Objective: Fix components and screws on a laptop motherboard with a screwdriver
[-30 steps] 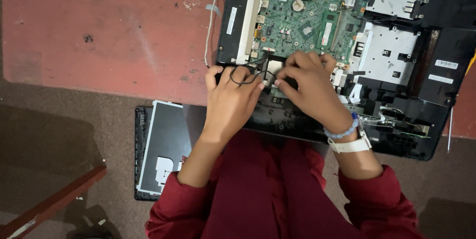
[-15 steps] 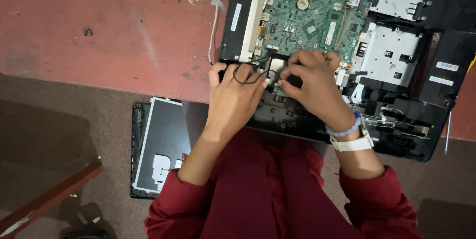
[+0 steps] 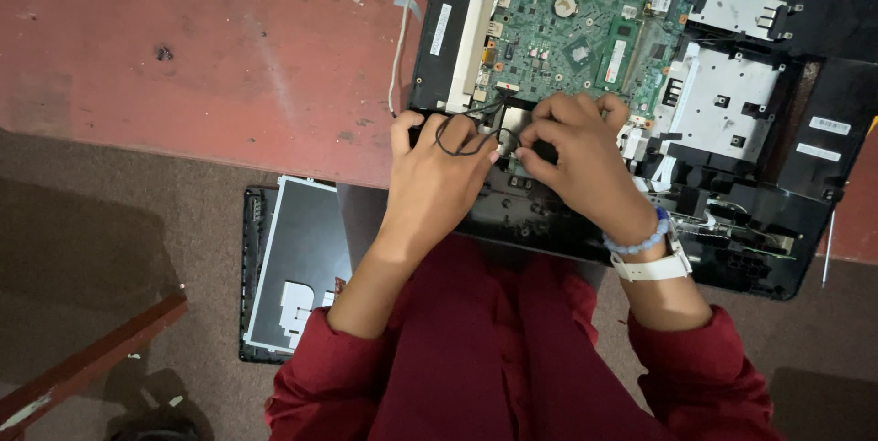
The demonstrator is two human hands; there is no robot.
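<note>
Fingers of your left hand [image 3: 444, 162] and right hand [image 3: 576, 153] curl, pinching the black cable [image 3: 466, 134] over the laptop chassis [image 3: 549, 212].

I see open room on the red counter [image 3: 183, 57] left of the opened laptop chassis [image 3: 786, 176]; only a thin white cable [image 3: 400, 38] crosses it near the chassis edge. Over the green circuit board [image 3: 567, 48], the left hand [image 3: 439, 176] and right hand [image 3: 576, 153] sit close together with a black wire loop [image 3: 457, 134] between them, blocking the near edge. A flat panel [image 3: 293, 267] occupies the floor below.
</note>
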